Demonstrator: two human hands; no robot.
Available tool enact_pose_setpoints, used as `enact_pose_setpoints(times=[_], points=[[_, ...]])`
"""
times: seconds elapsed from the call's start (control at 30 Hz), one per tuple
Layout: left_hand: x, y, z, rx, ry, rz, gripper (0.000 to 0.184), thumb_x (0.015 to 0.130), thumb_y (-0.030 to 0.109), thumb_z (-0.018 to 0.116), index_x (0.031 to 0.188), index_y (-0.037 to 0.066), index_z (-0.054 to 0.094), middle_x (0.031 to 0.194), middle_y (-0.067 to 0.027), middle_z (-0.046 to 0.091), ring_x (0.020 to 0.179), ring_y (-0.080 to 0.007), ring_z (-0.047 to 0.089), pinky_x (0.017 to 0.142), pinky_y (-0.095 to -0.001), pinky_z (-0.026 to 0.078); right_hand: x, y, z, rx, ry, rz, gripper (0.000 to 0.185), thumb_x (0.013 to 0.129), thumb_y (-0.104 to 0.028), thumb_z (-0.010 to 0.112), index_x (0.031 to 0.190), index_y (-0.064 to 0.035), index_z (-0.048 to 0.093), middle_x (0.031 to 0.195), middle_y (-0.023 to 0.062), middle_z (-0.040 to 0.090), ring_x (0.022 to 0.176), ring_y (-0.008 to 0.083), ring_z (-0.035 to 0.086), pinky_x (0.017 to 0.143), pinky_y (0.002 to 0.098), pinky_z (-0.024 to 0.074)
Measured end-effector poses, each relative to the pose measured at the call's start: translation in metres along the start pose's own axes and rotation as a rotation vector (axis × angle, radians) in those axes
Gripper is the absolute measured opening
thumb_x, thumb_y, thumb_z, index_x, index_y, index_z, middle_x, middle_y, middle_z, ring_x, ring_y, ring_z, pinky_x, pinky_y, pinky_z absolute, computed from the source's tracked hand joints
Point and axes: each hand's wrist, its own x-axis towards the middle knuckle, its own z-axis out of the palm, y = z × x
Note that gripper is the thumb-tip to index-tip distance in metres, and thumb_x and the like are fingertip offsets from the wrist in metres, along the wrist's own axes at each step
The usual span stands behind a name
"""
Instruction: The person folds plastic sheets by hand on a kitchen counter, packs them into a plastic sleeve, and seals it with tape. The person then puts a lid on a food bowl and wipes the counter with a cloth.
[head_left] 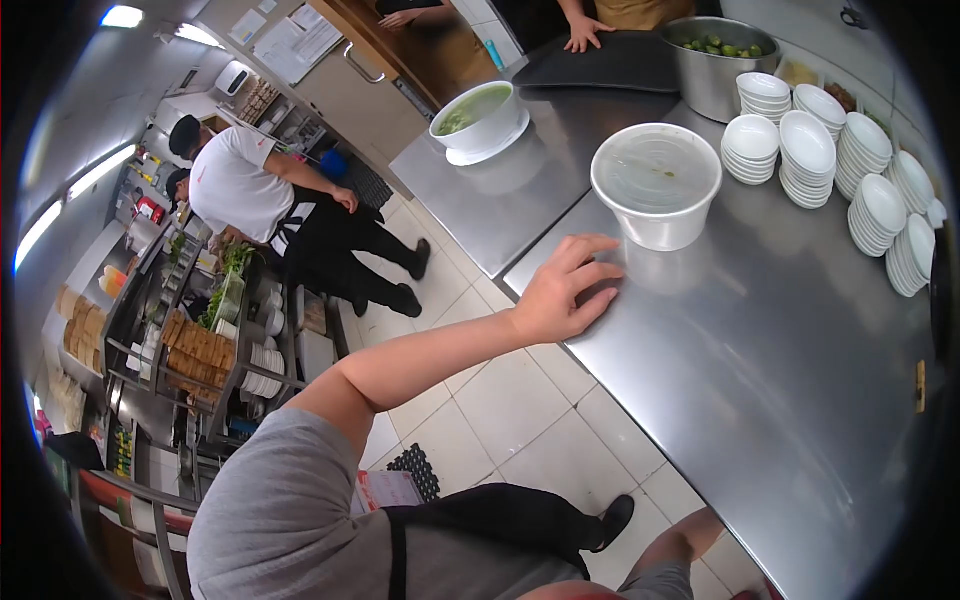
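My left hand (pixel 572 290) rests at the near edge of the steel table (pixel 740 360), its fingers apart and slightly bent, holding nothing. Just beyond the fingertips stands a white round tub (pixel 660 230) with a translucent lid (pixel 655 170) on top; the hand does not appear to touch it. Of my right arm only the forearm shows at the bottom, and its hand is hidden below the table edge. Farther back, a white bowl (pixel 450 140) with green contents sits on a white lid or plate (pixel 500 150).
Several stacks of small white dishes (pixel 807 160) line the table's far right, beside a steel pot (pixel 700 85) of green produce. A person's hand (pixel 588 33) rests on a black surface behind. Two co-workers (pixel 240 180) stand at left by shelves. A tiled floor (pixel 520 400) lies below.
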Motion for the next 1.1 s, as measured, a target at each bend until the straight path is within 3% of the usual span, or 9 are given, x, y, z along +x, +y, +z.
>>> enact_pose_setpoints(times=[0.47,0.6,0.63,0.67,0.83,0.9,0.93,1.07,1.1], points=[[0.003,0.000,-0.001,0.032,0.023,0.051,0.025,0.067,0.002,0.060,0.091,0.006,0.056,0.109,-0.0128,0.049,0.098,-0.0302,0.046,0.077,-0.0365,0.042,-0.116,0.047,-0.137,0.238,0.026,-0.052,0.036,0.074,-0.023,0.063,0.102,-0.0017,0.056,0.091,0.0058,0.056,0.079,0.0197,0.052,0.067,0.0315,0.0426],[0.007,0.009,-0.011,0.069,0.031,0.078,0.023,0.071,0.006,0.057,0.094,0.006,0.054,0.110,-0.0113,0.048,0.103,-0.0300,0.045,0.079,-0.0373,0.041,-0.207,0.077,-0.205,-1.159,-0.180,0.731,0.037,0.074,-0.043,0.052,0.087,-0.0088,0.060,0.086,0.0073,0.059,0.065,0.0232,0.058,0.053,0.0350,0.0473],[0.008,0.011,-0.015,0.040,0.070,0.108,0.023,0.071,0.006,0.057,0.094,0.006,0.054,0.110,-0.0113,0.048,0.103,-0.0300,0.045,0.079,-0.0373,0.041,-0.236,0.073,-0.182,-1.668,-0.637,0.667,0.033,0.077,-0.039,0.050,0.090,-0.0102,0.060,0.088,0.0093,0.061,0.068,0.0236,0.059,0.059,0.0347,0.0480],[0.007,0.013,-0.018,0.113,0.035,0.069,0.024,0.072,0.008,0.056,0.095,0.007,0.054,0.112,-0.0112,0.046,0.106,-0.0295,0.043,0.080,-0.0384,0.040,-0.258,0.106,-0.197,-2.137,-1.201,0.148,0.037,0.079,-0.040,0.047,0.094,-0.0092,0.062,0.098,0.0092,0.061,0.091,0.0261,0.057,0.080,0.0376,0.0438],[-0.019,0.031,0.004,0.304,-0.088,-0.134,0.033,0.073,0.015,0.051,0.104,0.008,0.050,0.120,-0.0122,0.042,0.114,-0.0292,0.037,0.087,-0.0428,0.035,-0.351,-0.027,-0.124,-1.857,-1.129,-0.268,0.035,0.079,-0.040,0.050,0.091,-0.0102,0.064,0.100,0.0073,0.061,0.097,0.0249,0.054,0.087,0.0332,0.0410],[-0.054,0.065,0.018,0.392,-0.046,-0.098,0.038,0.073,0.020,0.054,0.108,0.008,0.048,0.122,-0.0134,0.040,0.116,-0.0308,0.035,0.091,-0.0442,0.033,-0.373,-0.079,-0.106,-1.734,-0.642,0.192,0.030,0.078,-0.036,0.054,0.091,-0.0105,0.064,0.101,0.0065,0.060,0.099,0.0226,0.053,0.086,0.0334,0.0414],[-0.070,0.101,0.002,0.263,-0.126,-0.081,0.043,0.072,0.025,0.055,0.111,0.008,0.047,0.124,-0.0145,0.038,0.116,-0.0324,0.034,0.093,-0.0457,0.031,-0.356,-0.095,-0.127,-1.989,-0.918,-0.062,0.030,0.080,-0.035,0.050,0.094,-0.0113,0.063,0.104,0.0067,0.059,0.100,0.0224,0.053,0.086,0.0352,0.0414],[-0.259,0.183,0.088,-0.783,-0.975,-0.113,0.062,0.083,0.054,0.042,0.120,0.005,0.044,0.123,-0.0188,0.044,0.117,-0.0304,0.038,0.097,-0.0354,0.031,-0.327,-0.130,-0.165,-2.507,-0.506,-0.029,0.034,0.083,-0.034,0.042,0.096,-0.0096,0.062,0.106,0.0106,0.058,0.097,0.0269,0.055,0.085,0.0397,0.0420],[-0.227,0.223,-0.060,-1.327,-1.482,-0.550,0.062,0.079,0.053,0.050,0.124,0.011,0.043,0.128,-0.0143,0.041,0.117,-0.0273,0.040,0.101,-0.0338,0.026,-0.359,-0.168,-0.125,-2.515,-0.683,-0.033,0.034,0.083,-0.034,0.042,0.093,-0.0080,0.062,0.101,0.0114,0.060,0.093,0.0284,0.056,0.083,0.0393,0.0432]])
